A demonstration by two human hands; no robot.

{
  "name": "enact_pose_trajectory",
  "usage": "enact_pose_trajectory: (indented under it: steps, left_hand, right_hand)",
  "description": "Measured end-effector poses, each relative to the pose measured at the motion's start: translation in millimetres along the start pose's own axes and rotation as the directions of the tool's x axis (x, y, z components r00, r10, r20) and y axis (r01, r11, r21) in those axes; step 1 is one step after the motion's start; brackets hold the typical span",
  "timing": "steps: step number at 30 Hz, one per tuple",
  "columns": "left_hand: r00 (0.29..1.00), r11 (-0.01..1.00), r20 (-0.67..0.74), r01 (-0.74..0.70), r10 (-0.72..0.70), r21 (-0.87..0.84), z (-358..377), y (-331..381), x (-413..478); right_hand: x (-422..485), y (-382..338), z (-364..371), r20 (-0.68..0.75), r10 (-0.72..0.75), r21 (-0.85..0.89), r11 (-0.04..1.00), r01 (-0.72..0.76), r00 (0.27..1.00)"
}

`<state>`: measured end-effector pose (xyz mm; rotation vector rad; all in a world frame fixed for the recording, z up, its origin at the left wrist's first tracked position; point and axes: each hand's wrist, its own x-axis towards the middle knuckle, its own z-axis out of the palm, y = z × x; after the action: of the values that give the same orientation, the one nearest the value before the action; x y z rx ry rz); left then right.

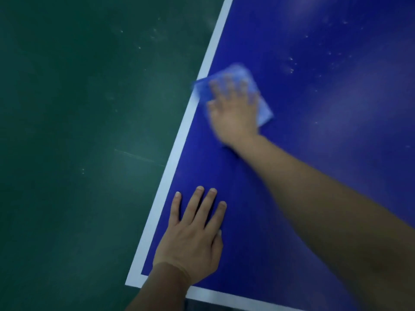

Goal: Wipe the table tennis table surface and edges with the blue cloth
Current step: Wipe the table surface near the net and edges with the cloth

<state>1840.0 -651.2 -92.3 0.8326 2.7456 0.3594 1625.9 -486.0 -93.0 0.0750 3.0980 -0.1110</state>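
The dark blue table tennis table (314, 108) fills the right of the head view, with a white line (179, 140) along its left edge and another along its near edge. My right hand (233, 108) lies flat, fingers spread, pressing the folded light blue cloth (262, 111) onto the surface close to the left white line; both are motion-blurred. One cloth corner reaches over the white line. My left hand (195, 234) rests flat on the table near its front left corner, fingers straight, holding nothing.
A dark green floor (78, 131) with faint scuffs lies left of the table. The table's front left corner (132, 283) is near my left wrist. Pale specks and smears show on the blue surface at the upper right (292, 66).
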Motion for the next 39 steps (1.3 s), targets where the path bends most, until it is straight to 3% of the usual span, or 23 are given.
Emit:
enact_pose_trajectory:
  steps: [2,3,5,7,8,10,12,14,16,18,20,22,25,27,29,31,33,34,36,39]
  left_hand:
    - [1.0,1.0,0.002,0.003,-0.003,0.019,1,1,0]
    - [1.0,1.0,0.008,0.0,0.0,0.022,1,1,0]
    - [1.0,1.0,0.005,-0.002,0.002,0.017,0,2,-1]
    - [1.0,1.0,-0.014,-0.004,0.004,0.026,1,3,0]
    - [1.0,1.0,-0.017,-0.007,0.008,0.028,1,3,-1]
    - [1.0,1.0,-0.022,-0.009,0.009,0.023,0,1,0]
    - [1.0,0.999,-0.015,-0.01,0.011,0.034,0,0,0]
    - [1.0,1.0,-0.006,-0.003,0.003,0.026,-4,1,0]
    - [1.0,1.0,-0.01,-0.001,0.001,0.03,-4,2,1]
    - [1.0,0.999,-0.019,-0.005,0.006,0.031,-2,2,0]
    - [1.0,0.999,-0.023,-0.002,0.003,0.035,-1,2,-1]
    - [0.999,0.999,-0.033,-0.001,0.002,0.036,0,3,-1]
    - [0.999,0.999,-0.055,0.006,-0.004,0.037,2,4,-1]
    - [0.998,0.999,-0.064,0.016,-0.013,0.04,2,5,-1]
    - [0.997,0.999,-0.071,0.022,-0.019,0.048,1,6,0]
    - [0.996,0.998,-0.087,0.032,-0.027,0.05,0,10,-1]
    - [0.993,0.998,-0.109,0.056,-0.051,0.039,-3,14,-1]
    - [0.99,0.997,-0.121,0.073,-0.069,0.03,-5,17,1]
    - [0.985,0.994,-0.133,0.109,-0.108,-0.003,-12,23,11]
    - [0.983,0.994,-0.155,0.093,-0.102,-0.066,-18,49,43]
  right_hand:
    - [-29,-27,8,0.071,-0.427,0.003,0.904,0.428,0.901]
    - [-33,-20,5,0.094,-0.505,0.002,0.862,0.507,0.858]
    - [-19,26,-2,0.099,-0.381,-0.063,0.92,0.388,0.919]
    - [-7,88,-10,0.058,-0.042,-0.142,0.989,0.05,0.997]
    - [-8,118,-15,0.028,0.149,-0.113,0.983,-0.145,0.988]
    - [-14,143,-21,-0.009,0.451,0.028,0.892,-0.451,0.893]
    - [-19,111,-16,-0.005,0.588,0.083,0.806,-0.586,0.809]
    - [-30,50,-1,-0.05,0.424,0.07,0.905,-0.42,0.904]
    - [-48,-4,10,-0.029,0.029,0.032,0.999,-0.028,0.999]
    - [-61,2,8,0.022,-0.201,0.004,0.979,0.201,0.979]
    - [-61,59,4,0.023,-0.126,-0.063,0.99,0.127,0.992]
    - [-65,131,-3,-0.009,0.127,-0.108,0.986,-0.127,0.992]
    - [-75,198,-15,-0.037,0.529,0.014,0.848,-0.529,0.848]
    - [-70,187,-13,-0.028,0.66,0.1,0.749,-0.655,0.751]
    - [-72,146,-6,-0.051,0.557,0.08,0.83,-0.552,0.829]
    - [-91,104,1,-0.061,0.249,0.065,0.967,-0.245,0.967]
    - [-120,103,4,-0.024,-0.058,0.038,0.998,0.059,0.998]
    - [-128,123,1,-0.005,-0.122,0.039,0.992,0.122,0.993]
    - [-131,185,-6,-0.024,-0.074,-0.002,0.997,0.074,0.997]
    - [-112,287,-22,0.011,0.313,-0.014,0.95,-0.312,0.95]
